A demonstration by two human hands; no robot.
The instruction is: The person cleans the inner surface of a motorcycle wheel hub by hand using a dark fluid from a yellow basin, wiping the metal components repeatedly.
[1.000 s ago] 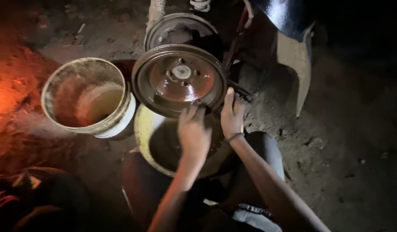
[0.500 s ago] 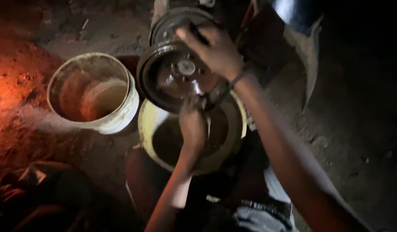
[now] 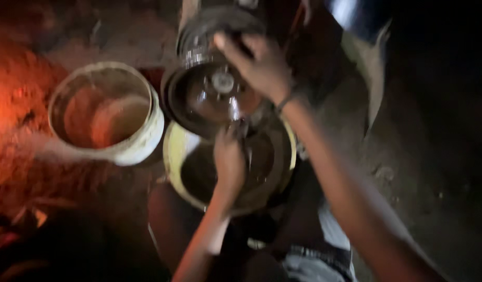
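Observation:
A round dark metal brake drum (image 3: 207,96) faces me at the top centre, blurred by motion. My right hand (image 3: 256,65) lies over its upper right rim, fingers curled on the edge. My left hand (image 3: 229,156) reaches up to the drum's lower rim, fingers closed on a small thing that I cannot make out. A yellow basin (image 3: 178,151) holding dark liquid sits under the drum, between my knees.
A dirty white bucket (image 3: 141,141) stands on the ground at the left. Reddish lit earth lies further left. A pale mudguard flap (image 3: 374,73) hangs at the upper right, with dark dirt ground below it.
My right hand has risen from the drum's lower right edge to its upper rim. The left hand stays at the lower rim. The view has shifted slightly.

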